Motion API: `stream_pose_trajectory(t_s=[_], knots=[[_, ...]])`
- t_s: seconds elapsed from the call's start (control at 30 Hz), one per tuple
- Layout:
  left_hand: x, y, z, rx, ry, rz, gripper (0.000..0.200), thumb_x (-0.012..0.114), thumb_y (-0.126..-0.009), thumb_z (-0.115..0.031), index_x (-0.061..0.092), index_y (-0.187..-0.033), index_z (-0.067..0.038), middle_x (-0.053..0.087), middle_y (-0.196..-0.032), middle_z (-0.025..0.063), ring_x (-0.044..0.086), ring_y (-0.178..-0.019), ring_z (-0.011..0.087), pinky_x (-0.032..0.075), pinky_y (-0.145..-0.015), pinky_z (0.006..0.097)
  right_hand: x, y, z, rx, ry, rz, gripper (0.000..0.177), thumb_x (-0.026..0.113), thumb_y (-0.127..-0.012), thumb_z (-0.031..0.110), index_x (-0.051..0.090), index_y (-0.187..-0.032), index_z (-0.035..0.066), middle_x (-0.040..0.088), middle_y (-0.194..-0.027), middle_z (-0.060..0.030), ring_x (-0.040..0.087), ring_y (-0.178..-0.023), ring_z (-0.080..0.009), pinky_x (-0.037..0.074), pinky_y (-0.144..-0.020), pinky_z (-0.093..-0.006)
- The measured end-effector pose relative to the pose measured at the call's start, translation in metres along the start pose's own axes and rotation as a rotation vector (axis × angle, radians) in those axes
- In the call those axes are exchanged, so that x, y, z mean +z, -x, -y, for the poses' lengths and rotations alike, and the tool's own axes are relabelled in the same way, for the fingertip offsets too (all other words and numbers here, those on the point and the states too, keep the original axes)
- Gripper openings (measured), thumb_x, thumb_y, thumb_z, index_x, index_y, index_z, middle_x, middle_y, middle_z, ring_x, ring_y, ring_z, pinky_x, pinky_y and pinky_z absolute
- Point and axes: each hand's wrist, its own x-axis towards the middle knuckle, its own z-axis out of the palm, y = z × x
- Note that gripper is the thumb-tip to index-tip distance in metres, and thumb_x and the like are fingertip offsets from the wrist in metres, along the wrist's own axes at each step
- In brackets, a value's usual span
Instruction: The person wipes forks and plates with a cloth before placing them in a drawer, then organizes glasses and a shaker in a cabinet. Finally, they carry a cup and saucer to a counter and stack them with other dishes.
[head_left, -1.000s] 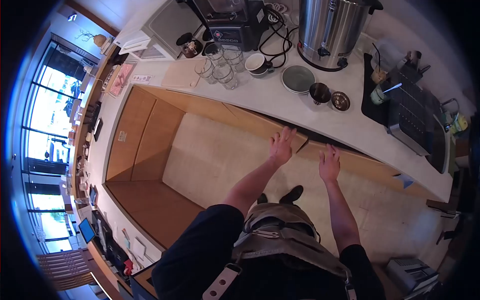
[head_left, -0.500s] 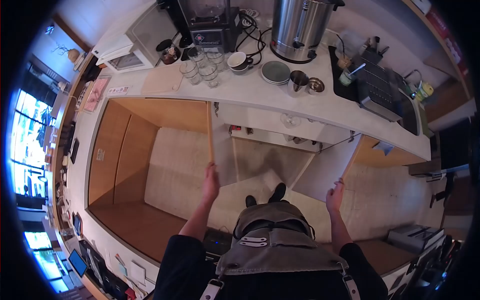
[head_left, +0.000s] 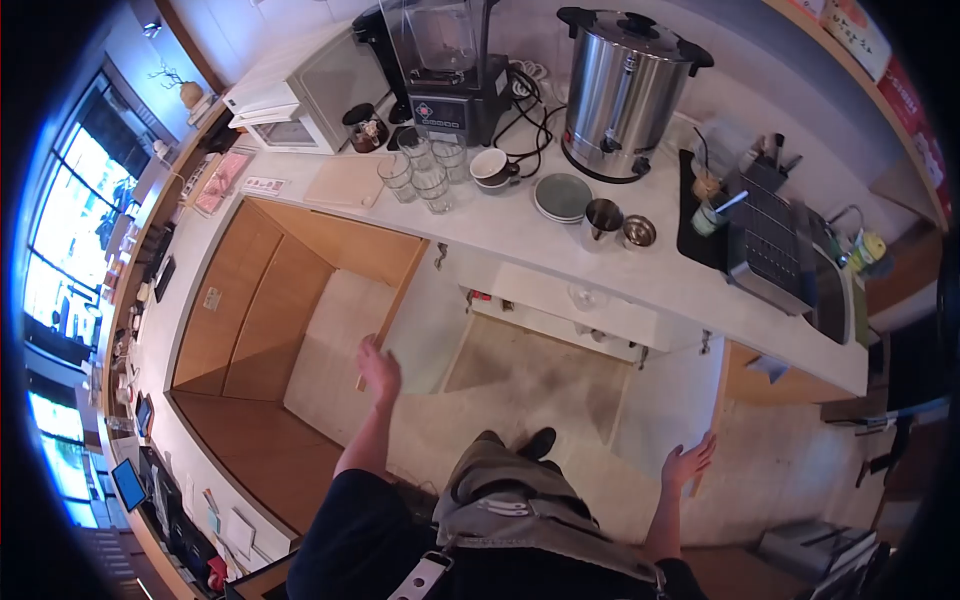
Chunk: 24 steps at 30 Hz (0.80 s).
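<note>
Two cabinet doors below the white counter stand swung out, one on each side of the open cabinet. My left hand is at the free edge of the left door, its fingers loosely apart and not wrapped round it. Beside the lower end of the right door, my right hand has its fingers spread and grips nothing. Whether either palm touches its door is hard to tell. Inside the cabinet a clear glass and some small items show on a white shelf.
On the counter are several glasses, a cup, green-grey plates, metal cups, a blender and a steel urn. An open wooden compartment lies at left.
Both doors have swung wider apart. My left hand has moved left, and my right hand lower and slightly right. The fingers of my right hand have opened off the door edge.
</note>
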Motion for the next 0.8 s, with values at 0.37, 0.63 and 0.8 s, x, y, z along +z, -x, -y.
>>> stream_pose_trajectory(t_s=[0.37, 0.63, 0.8], knots=[[0.143, -0.055, -0.249, 0.768, 0.180, 0.092, 0.074, 0.080, -0.077, -0.015, 0.047, -0.143, -0.016, 0.045, -0.148, 0.0085, 0.035, -0.143, 0.0358, 0.013, -0.119, 0.0638, 0.063, -0.168, 0.247, -0.722, -0.273, -0.047, 0.065, 0.078, -0.083, 0.027, 0.051, -0.140, 0.013, 0.049, -0.150, -0.0058, 0.041, -0.142, -0.0291, 0.022, -0.118, -0.0557], [0.214, -0.084, -0.227, 0.837, 0.280, -0.301, 0.068, 0.087, -0.060, -0.015, 0.067, -0.124, -0.024, 0.060, -0.133, -0.0030, 0.051, -0.131, 0.0238, 0.008, -0.120, 0.0580, 0.149, -0.183, 0.250, -0.788, -0.175, -0.517, 0.054, 0.080, -0.079, 0.032, 0.064, -0.129, 0.017, 0.064, -0.135, 0.0019, 0.057, -0.126, -0.0214, 0.035, -0.106, -0.0406], [0.238, -0.096, -0.219, 0.943, 0.398, -0.501, 0.063, 0.089, -0.058, -0.020, 0.070, -0.118, -0.022, 0.067, -0.121, -0.0036, 0.056, -0.123, 0.0220, 0.012, -0.118, 0.0517, 0.167, -0.190, 0.244, -0.848, -0.159, -0.703, 0.048, 0.074, -0.080, 0.021, 0.066, -0.126, 0.015, 0.069, -0.127, 0.0002, 0.063, -0.118, -0.0223, 0.037, -0.104, -0.0381]])
